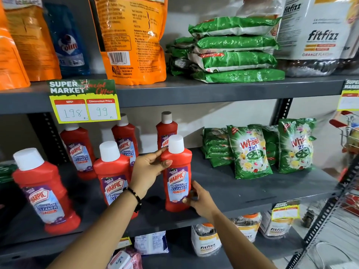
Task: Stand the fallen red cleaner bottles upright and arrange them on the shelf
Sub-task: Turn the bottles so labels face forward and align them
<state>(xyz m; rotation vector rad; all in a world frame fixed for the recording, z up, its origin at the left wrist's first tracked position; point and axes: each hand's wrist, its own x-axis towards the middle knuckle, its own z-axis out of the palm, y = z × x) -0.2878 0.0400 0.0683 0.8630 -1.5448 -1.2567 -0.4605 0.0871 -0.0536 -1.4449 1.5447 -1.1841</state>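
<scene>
Five white-capped red plastic cleaner bottles (46, 191) stand on the grey metal shelf (242, 193). The left hand (149, 171) grips a sixth upright red bottle (177, 175) near its shoulder; the right hand (198, 199) clasps its base.

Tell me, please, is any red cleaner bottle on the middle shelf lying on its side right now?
No, every red bottle in view stands upright, including the one held between the left hand and right hand.

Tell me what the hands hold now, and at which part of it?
One upright red cleaner bottle. The left hand holds it at the shoulder, just under the white cap; the right hand has its fingers on the lower body, beside the label.
</scene>
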